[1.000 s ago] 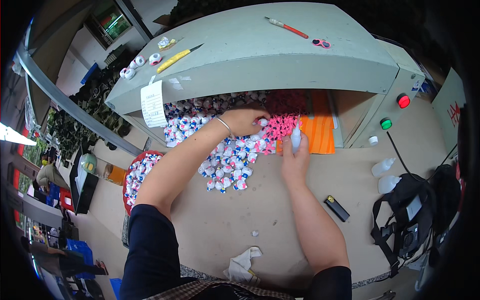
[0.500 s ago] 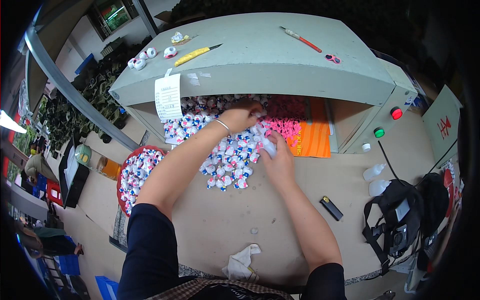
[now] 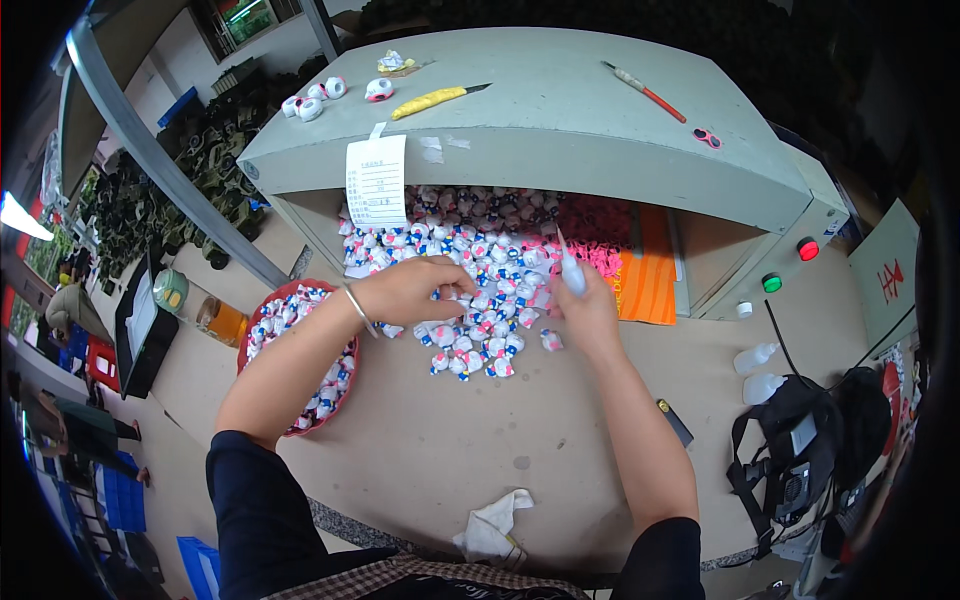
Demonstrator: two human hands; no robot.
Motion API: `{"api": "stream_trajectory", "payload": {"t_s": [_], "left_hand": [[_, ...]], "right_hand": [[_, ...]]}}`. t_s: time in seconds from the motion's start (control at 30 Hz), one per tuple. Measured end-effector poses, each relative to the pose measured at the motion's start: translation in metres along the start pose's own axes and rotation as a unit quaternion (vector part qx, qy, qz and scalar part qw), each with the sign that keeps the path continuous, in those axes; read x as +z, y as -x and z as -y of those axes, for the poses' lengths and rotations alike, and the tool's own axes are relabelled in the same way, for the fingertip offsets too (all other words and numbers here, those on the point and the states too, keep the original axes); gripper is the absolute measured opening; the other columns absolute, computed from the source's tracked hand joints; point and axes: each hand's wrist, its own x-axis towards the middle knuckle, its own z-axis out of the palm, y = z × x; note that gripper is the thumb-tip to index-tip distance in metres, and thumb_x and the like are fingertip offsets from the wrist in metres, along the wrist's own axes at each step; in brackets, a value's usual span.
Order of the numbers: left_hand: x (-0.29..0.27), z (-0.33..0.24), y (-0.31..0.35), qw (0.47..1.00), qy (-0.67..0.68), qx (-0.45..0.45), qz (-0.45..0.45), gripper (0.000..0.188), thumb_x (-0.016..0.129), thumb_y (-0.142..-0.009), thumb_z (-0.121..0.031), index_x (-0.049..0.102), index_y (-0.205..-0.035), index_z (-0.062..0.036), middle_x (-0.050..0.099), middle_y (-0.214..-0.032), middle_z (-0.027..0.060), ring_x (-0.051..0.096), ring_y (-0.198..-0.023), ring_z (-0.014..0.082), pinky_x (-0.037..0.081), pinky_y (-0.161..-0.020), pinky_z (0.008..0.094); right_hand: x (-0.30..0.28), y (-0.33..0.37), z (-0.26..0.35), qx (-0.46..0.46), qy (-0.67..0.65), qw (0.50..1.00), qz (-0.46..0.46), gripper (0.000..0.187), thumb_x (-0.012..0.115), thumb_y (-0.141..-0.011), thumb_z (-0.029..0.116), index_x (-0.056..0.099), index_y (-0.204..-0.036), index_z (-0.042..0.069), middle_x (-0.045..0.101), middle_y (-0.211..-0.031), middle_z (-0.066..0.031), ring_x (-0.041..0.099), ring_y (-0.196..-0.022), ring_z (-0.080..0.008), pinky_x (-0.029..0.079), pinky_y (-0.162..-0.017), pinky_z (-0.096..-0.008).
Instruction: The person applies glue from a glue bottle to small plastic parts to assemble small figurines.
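My left hand (image 3: pixel 420 290), with a bracelet on its wrist, reaches over a heap of small white, blue and pink figures (image 3: pixel 495 345). Its fingers are curved and apart, and I see nothing between them. In my right hand (image 3: pixel 592 310) is a small white squeeze bottle (image 3: pixel 572 272), its thin nozzle tipped upward. That hand is at the heap's right side, near a pile of small pink pieces (image 3: pixel 600 258). One loose figure (image 3: pixel 551 340) lies just left of the right wrist.
A grey-green open-fronted box (image 3: pixel 560 130) stands over the heap, with a yellow-handled knife (image 3: pixel 430 102) and a red-handled tool (image 3: pixel 650 95) on top. Left is a red basket (image 3: pixel 352 375) of figures; right are a lighter (image 3: pixel 675 423), white bottles (image 3: pixel 763 388) and a black bag (image 3: pixel 790 450). A cloth (image 3: pixel 490 525) lies near the front edge.
My left hand has come back from the far part of the heap, leftward and nearer. The squeeze bottle in my right hand now points its nozzle up, and the hands are further apart. The view has shifted.
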Motion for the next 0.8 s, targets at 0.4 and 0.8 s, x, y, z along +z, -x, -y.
{"api": "stream_trajectory", "payload": {"t_s": [0.4,0.8], "left_hand": [[0.024,0.026,-0.039,0.954,-0.209,0.138,-0.165,0.016,0.058,-0.072,-0.010,0.060,-0.087,-0.0080,0.053,-0.101,0.0075,0.052,-0.091,0.0257,0.041,-0.081,0.0356],[0.063,0.014,-0.085,0.936,-0.208,0.208,-0.192,0.030,0.060,-0.071,-0.024,0.056,-0.098,-0.0113,0.052,-0.098,0.0068,0.047,-0.103,0.0238,0.021,-0.100,0.0496]], "right_hand": [[0.007,-0.037,0.022,0.019,-0.012,0.984,0.177,0.025,0.055,-0.079,0.009,0.050,-0.102,0.000,0.060,-0.085,-0.0098,0.059,-0.077,-0.0173,0.047,-0.064,-0.0291],[-0.012,0.010,-0.014,-0.118,0.219,0.968,-0.025,0.032,0.058,-0.078,0.011,0.048,-0.107,0.003,0.060,-0.084,-0.0106,0.059,-0.077,-0.0186,0.046,-0.069,-0.0339]]}}
